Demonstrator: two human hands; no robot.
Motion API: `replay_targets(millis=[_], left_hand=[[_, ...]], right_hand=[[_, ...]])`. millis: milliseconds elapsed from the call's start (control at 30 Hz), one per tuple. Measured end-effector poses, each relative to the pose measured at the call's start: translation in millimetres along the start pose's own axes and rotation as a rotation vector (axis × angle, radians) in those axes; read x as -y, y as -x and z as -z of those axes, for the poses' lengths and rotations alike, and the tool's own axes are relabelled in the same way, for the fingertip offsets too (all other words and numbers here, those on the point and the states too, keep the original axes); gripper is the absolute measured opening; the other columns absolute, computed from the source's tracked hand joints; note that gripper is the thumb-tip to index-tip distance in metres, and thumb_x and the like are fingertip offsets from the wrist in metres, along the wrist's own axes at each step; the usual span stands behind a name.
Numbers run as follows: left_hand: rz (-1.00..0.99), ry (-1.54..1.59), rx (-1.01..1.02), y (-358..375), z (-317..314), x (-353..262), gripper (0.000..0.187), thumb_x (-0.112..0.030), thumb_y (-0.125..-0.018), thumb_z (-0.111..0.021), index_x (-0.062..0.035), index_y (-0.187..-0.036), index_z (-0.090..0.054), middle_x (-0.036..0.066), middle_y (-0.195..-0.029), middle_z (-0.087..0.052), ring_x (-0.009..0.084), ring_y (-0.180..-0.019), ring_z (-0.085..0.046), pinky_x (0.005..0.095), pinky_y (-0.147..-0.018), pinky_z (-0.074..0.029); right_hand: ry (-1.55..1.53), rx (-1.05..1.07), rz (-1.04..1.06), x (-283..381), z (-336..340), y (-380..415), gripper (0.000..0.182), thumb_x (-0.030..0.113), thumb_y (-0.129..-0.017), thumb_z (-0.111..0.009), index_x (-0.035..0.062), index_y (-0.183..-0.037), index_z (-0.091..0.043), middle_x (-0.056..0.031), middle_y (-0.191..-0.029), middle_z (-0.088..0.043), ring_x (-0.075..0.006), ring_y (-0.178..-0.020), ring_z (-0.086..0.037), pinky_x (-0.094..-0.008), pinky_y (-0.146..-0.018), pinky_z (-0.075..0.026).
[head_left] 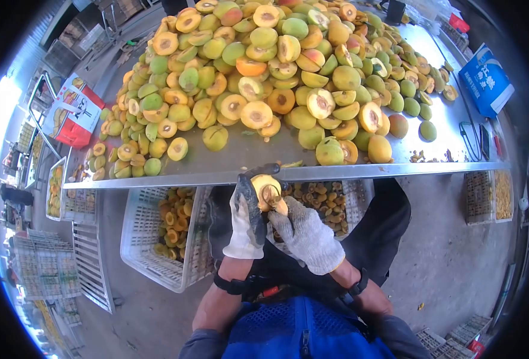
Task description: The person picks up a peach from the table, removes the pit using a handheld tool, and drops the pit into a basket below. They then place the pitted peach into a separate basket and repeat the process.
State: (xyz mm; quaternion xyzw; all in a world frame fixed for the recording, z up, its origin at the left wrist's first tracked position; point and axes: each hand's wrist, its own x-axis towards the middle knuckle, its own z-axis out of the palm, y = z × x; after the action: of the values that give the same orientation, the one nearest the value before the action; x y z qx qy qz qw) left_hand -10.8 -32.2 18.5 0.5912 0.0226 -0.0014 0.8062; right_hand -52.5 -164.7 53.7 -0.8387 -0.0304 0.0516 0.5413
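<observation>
My left hand (248, 216), in a white glove with dark palm and fingers, holds a cut yellow fruit half (264, 184) just below the table's front edge. My right hand (308, 232), in a grey-white knitted glove, is closed against the lower side of the fruit. A curved ring-like shape, perhaps a tool, shows at the fruit's cut face; its handle is hidden in my right hand. Beyond the hands, a large heap of green and yellow fruit (264, 39), many pieces halved, lies on the metal table (249, 143).
Below the table edge stand a white crate (134, 239) of fruit halves at left and another crate (355, 203) behind my hands. A red-and-white bag (76, 112) is at the table's left, a blue box (485, 81) at its right. Stacked crates (46, 266) stand far left.
</observation>
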Motion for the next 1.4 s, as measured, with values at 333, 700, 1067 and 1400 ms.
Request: replay_targets(millis=[333,700,1067,1400], left_hand=[[0.096,0.108,0.047,0,11,3,0.041,-0.021,-0.094,-0.064,0.0053,-0.124,-0.053,0.012,-0.109,-0.065,0.0204,-0.097,-0.066,0.0316,-0.087,-0.054],[0.37,-0.075,0.461,-27,23,-37,0.049,-0.014,-0.084,-0.073,0.0028,-0.126,-0.053,0.014,-0.122,-0.061,0.021,-0.109,-0.061,0.0334,-0.094,-0.05],[0.138,0.108,0.487,-16,11,-9,0.056,-0.042,-0.075,-0.073,0.0051,-0.104,-0.061,0.018,-0.101,-0.066,0.0262,-0.094,-0.065,0.035,-0.087,-0.052],[0.367,0.519,0.034,-2,-8,1,0.057,-0.057,-0.099,-0.042,-0.004,-0.106,-0.061,0.011,-0.098,-0.067,0.0219,-0.086,-0.066,0.0309,-0.079,-0.055]], right_hand=[[-0.15,0.163,-0.173,-6,1,4,0.032,0.029,-0.096,-0.055,0.0053,-0.116,-0.061,-0.0233,-0.094,-0.066,-0.0444,-0.093,-0.061,-0.0449,-0.075,-0.051],[-0.939,0.493,-0.469,-21,-2,16,0.041,0.043,-0.1,-0.05,0.0055,-0.085,-0.056,0.0006,-0.06,-0.046,-0.0083,-0.048,-0.041,-0.0233,-0.044,-0.031],[-1.483,0.661,-0.632,-17,-3,24,0.043,0.049,-0.095,-0.057,0.0091,-0.079,-0.052,0.0022,-0.055,-0.039,-0.0104,-0.041,-0.034,-0.0257,-0.041,-0.027],[-1.496,0.638,-0.433,-46,-5,31,0.044,0.05,-0.091,-0.061,0.0087,-0.078,-0.052,0.0006,-0.056,-0.042,-0.0134,-0.04,-0.037,-0.0272,-0.041,-0.03]])
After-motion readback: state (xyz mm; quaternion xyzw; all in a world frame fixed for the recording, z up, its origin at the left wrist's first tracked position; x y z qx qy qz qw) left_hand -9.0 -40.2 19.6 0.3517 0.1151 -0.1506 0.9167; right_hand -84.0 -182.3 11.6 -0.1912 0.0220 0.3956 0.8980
